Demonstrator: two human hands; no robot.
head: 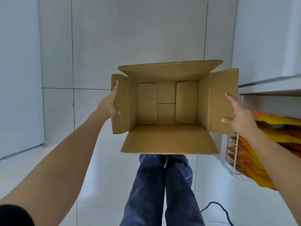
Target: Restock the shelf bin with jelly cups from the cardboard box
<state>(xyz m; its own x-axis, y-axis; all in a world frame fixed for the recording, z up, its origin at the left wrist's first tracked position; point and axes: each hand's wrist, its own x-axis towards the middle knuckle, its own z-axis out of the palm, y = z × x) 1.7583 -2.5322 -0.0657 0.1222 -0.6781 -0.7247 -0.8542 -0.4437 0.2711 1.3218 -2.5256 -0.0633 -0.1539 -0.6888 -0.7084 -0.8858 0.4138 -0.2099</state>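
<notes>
The cardboard box (169, 108) is sitting in the middle of the view with all four flaps folded outward, its opening facing the camera. Only the bare cardboard bottom and its inner flaps are showing inside; no jelly cups are showing in it.

The left hand (108, 103) is pressing flat against the outer face of the box's left flap, fingers straight and pointing up along the cardboard, the thumb lying at the flap's edge. The right hand (239, 115) is reaching to the right flap with fingers spread and fairly straight; the index fingertip is lying over the flap's surface, but whether the palm is actually touching the cardboard cannot be told. The two hands are standing well apart, one on each side of the box, neither one curling round anything.

Below the box, the person's legs in dark blue trousers (162, 190) are stretching down over the pale tiled floor (101, 176). A black cable (218, 207) is curling on the floor near the right leg.

At the right edge, a white wire shelf bin (234, 160) is hanging under a white shelf (268, 90), holding orange and yellow packets (280, 128). The right forearm is crossing in front of the bin.
</notes>
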